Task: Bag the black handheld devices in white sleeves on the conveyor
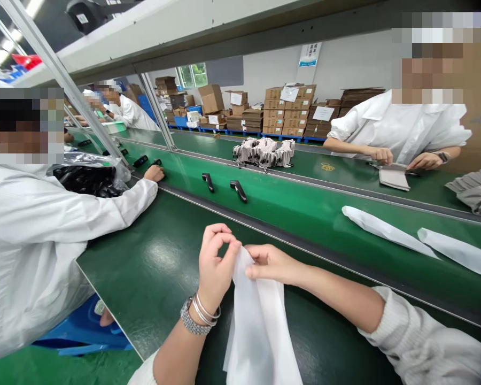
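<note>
Both my hands pinch the upper end of a long, translucent white plastic bag above the green table. My left hand, with bracelets at the wrist, grips the bag's top left edge between thumb and fingertips. On the other side, my right hand has its thumb and fingers closed on the top right edge. From there the bag hangs down toward the bottom of the view. Whether anything is inside it, I cannot tell.
A green conveyor belt runs beyond my table. It carries black handheld devices and white sleeves. Bundled cables lie on the far bench. A co-worker sits at left; another folds something grey opposite.
</note>
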A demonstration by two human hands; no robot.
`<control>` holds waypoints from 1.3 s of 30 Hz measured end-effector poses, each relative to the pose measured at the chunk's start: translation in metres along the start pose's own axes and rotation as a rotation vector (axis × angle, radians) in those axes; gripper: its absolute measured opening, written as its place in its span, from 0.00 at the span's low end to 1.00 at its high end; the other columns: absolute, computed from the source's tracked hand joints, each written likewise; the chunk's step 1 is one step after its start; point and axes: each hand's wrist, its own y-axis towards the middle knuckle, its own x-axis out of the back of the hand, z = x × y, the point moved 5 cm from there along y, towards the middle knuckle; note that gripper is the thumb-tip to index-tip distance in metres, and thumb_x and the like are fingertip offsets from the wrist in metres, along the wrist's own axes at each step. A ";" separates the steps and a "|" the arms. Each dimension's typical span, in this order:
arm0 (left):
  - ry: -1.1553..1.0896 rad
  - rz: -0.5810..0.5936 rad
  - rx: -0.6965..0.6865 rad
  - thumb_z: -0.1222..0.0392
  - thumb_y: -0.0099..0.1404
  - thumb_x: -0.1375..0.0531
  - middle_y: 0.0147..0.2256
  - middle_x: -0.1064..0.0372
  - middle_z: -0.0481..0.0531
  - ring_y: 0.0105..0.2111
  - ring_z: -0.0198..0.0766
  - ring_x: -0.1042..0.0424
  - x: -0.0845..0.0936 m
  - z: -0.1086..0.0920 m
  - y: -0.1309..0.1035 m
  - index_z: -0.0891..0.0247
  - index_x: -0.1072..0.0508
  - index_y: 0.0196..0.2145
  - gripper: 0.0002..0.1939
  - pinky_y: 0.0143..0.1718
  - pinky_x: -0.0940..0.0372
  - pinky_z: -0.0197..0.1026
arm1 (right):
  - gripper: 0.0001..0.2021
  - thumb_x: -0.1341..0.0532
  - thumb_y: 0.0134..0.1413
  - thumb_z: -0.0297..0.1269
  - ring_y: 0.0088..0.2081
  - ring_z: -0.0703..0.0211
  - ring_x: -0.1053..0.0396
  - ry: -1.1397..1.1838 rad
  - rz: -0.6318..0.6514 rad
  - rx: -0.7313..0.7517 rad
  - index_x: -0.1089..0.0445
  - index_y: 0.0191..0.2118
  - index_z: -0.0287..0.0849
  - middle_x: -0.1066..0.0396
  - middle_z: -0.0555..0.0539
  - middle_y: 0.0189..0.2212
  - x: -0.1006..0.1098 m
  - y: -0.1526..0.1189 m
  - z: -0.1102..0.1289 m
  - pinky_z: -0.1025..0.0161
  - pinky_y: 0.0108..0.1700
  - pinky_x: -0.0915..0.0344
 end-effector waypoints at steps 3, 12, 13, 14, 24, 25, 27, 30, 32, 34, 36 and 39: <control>-0.011 0.007 0.090 0.61 0.64 0.42 0.40 0.36 0.50 0.42 0.35 0.34 -0.001 0.010 0.004 0.63 0.31 0.28 0.08 0.45 0.37 0.39 | 0.17 0.38 0.55 0.50 0.34 0.56 0.28 0.210 -0.053 -0.110 0.27 0.37 0.38 0.26 0.44 0.32 0.002 -0.001 0.003 0.58 0.39 0.32; 0.278 0.449 0.212 0.54 0.56 0.36 0.33 0.35 0.48 0.33 0.35 0.35 -0.020 0.040 -0.004 0.62 0.28 0.31 0.09 0.34 0.39 0.38 | 0.12 0.47 0.60 0.42 0.43 0.45 0.32 -1.194 -0.719 -0.301 0.31 0.37 0.41 0.30 0.39 0.38 0.169 0.016 0.034 0.52 0.45 0.38; 0.305 0.474 0.201 0.56 0.57 0.37 0.32 0.35 0.48 0.32 0.35 0.35 -0.023 0.040 -0.005 0.62 0.28 0.30 0.07 0.33 0.40 0.37 | 0.12 0.45 0.58 0.42 0.49 0.42 0.35 -1.317 -0.695 -0.337 0.31 0.42 0.40 0.32 0.37 0.44 0.174 0.027 0.027 0.51 0.49 0.40; 0.322 0.486 0.179 0.58 0.59 0.39 0.31 0.35 0.47 0.31 0.34 0.35 -0.025 0.039 -0.006 0.62 0.28 0.29 0.05 0.33 0.41 0.37 | 0.16 0.43 0.57 0.43 0.52 0.41 0.37 -1.369 -0.660 -0.359 0.32 0.47 0.41 0.34 0.36 0.49 0.175 0.039 0.018 0.50 0.51 0.41; 0.350 0.473 0.020 0.63 0.68 0.49 0.29 0.32 0.45 0.32 0.34 0.33 -0.030 0.031 -0.003 0.60 0.30 0.36 0.08 0.47 0.43 0.43 | 0.26 0.45 0.56 0.32 0.54 0.44 0.37 -0.903 -0.699 -0.395 0.46 0.61 0.40 0.38 0.34 0.54 0.176 0.114 -0.035 0.47 0.55 0.41; 0.343 0.465 0.006 0.64 0.68 0.49 0.29 0.32 0.45 0.33 0.34 0.34 -0.029 0.030 -0.003 0.60 0.31 0.37 0.08 0.48 0.43 0.44 | 0.26 0.47 0.57 0.31 0.50 0.46 0.33 -0.848 -0.708 -0.391 0.47 0.61 0.39 0.35 0.35 0.51 0.176 0.110 -0.035 0.49 0.52 0.37; 0.349 0.439 -0.032 0.63 0.67 0.47 0.31 0.33 0.46 0.35 0.34 0.34 -0.027 0.026 -0.002 0.60 0.31 0.34 0.06 0.49 0.43 0.44 | 0.27 0.49 0.57 0.31 0.43 0.53 0.28 -0.737 -0.709 -0.367 0.53 0.63 0.39 0.31 0.39 0.44 0.168 0.096 -0.032 0.54 0.45 0.32; 0.354 0.387 -0.058 0.60 0.64 0.41 0.35 0.34 0.48 0.39 0.37 0.35 -0.024 0.023 -0.001 0.61 0.30 0.30 0.05 0.50 0.44 0.46 | 0.38 0.43 0.54 0.34 0.39 0.58 0.27 -0.333 -0.643 -0.156 0.64 0.66 0.50 0.31 0.48 0.42 0.138 0.064 -0.021 0.58 0.41 0.29; 0.321 0.365 -0.044 0.59 0.61 0.38 0.35 0.36 0.48 0.40 0.37 0.35 -0.023 0.022 -0.001 0.62 0.30 0.29 0.05 0.50 0.44 0.47 | 0.47 0.35 0.47 0.36 0.37 0.58 0.27 -0.020 -0.566 0.010 0.66 0.65 0.57 0.32 0.50 0.42 0.115 0.041 -0.012 0.56 0.41 0.29; 0.265 0.356 -0.019 0.61 0.60 0.37 0.35 0.37 0.48 0.40 0.37 0.36 -0.023 0.019 -0.001 0.62 0.29 0.29 0.05 0.50 0.44 0.46 | 0.53 0.30 0.42 0.36 0.36 0.59 0.27 0.125 -0.517 0.091 0.67 0.65 0.61 0.33 0.50 0.43 0.097 0.022 -0.006 0.54 0.41 0.29; 0.189 0.354 0.009 0.63 0.60 0.37 0.35 0.38 0.49 0.41 0.38 0.36 -0.023 0.016 -0.002 0.62 0.28 0.29 0.03 0.49 0.43 0.45 | 0.54 0.28 0.41 0.37 0.35 0.59 0.28 0.147 -0.494 0.117 0.68 0.65 0.62 0.35 0.49 0.44 0.086 0.011 -0.003 0.53 0.41 0.29; 0.051 0.354 0.033 0.64 0.60 0.38 0.38 0.40 0.50 0.43 0.37 0.36 -0.024 0.009 -0.003 0.62 0.28 0.29 0.03 0.48 0.41 0.43 | 0.50 0.28 0.43 0.40 0.36 0.60 0.28 0.112 -0.470 0.149 0.64 0.64 0.62 0.37 0.47 0.48 0.074 0.008 -0.003 0.55 0.41 0.29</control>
